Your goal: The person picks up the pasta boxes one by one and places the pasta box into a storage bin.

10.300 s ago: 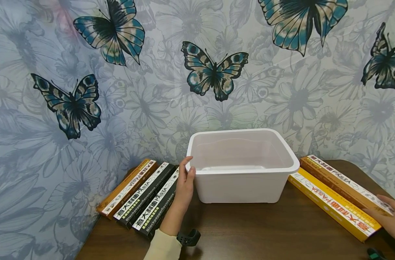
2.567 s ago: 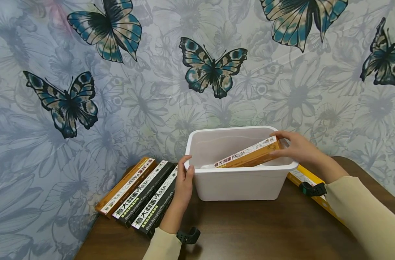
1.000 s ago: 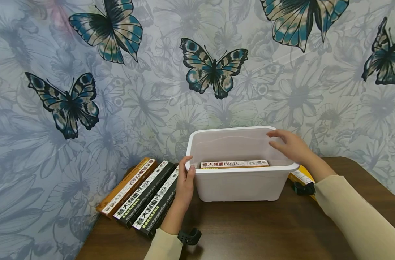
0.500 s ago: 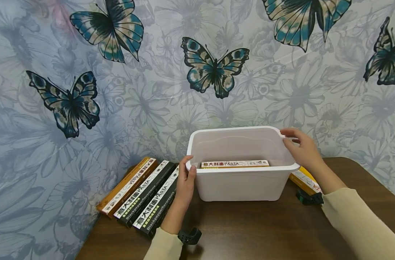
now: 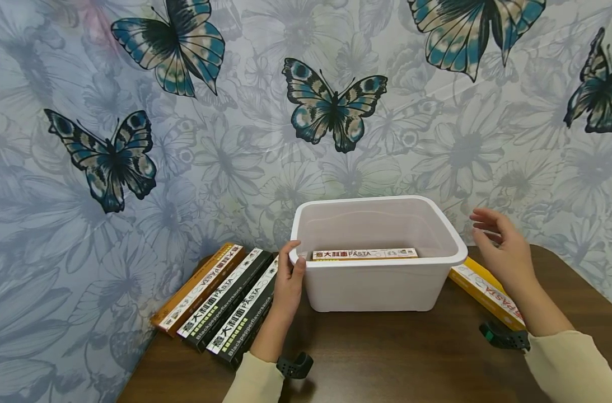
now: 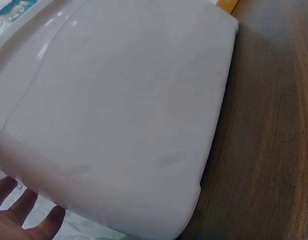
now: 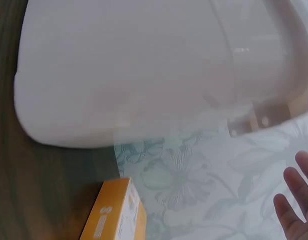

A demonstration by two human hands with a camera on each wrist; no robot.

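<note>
In the head view, my left hand grips the left rim of a white plastic bin, thumb outside. Its fingertips show against the bin's wall in the left wrist view. One pasta box lies inside the bin along the front wall; only its upper part shows. My right hand hovers to the right of the bin, holding nothing, its fingers loosely spread in the right wrist view. Below it, a yellow pasta box lies on the table, partly covered by the right hand and forearm.
Left of the bin, a brown pasta box and two black pasta boxes, one outer and one nearer the bin, lie side by side. The wooden table backs onto a butterfly-patterned wall.
Earlier, my right hand lowered a brown pasta box from the right side into the bin and let go. Since then it has moved out over the rim to the right. The left hand stays on the rim.
</note>
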